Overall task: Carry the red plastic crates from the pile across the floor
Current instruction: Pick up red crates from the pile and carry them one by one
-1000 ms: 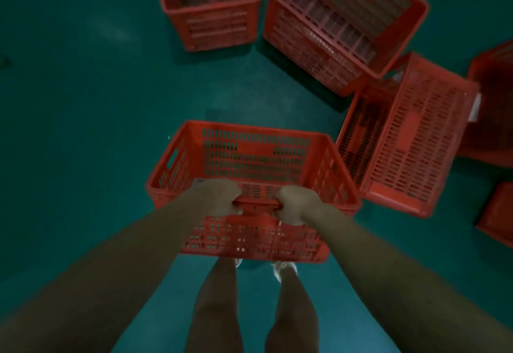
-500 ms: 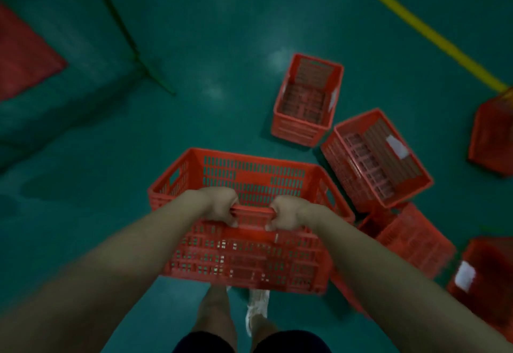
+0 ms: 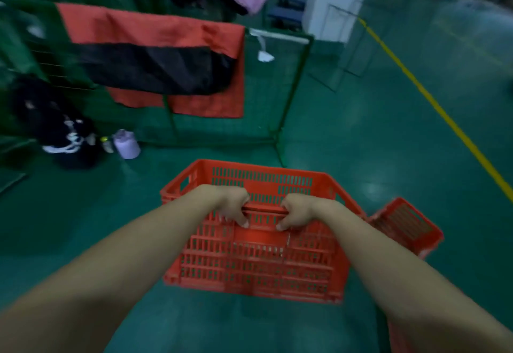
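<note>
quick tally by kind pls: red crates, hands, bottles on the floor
red crates: 2 (carried crate, floor crate at right; red sliver under the right forearm unclear)
hands: 2 (left hand, right hand, each grip curled on the carried crate's near rim)
floor bottles: 2 (lavender bottle, small yellow-capped bottle)
total: 6

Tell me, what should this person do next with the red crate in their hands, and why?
Probably step forward, veering slightly right. The left hand and right hand both grip the near rim of the red crate, which seems lifted, so it is ready to travel. A green rack hung with cloth stands just ahead, while the floor to its right looks open.
</note>
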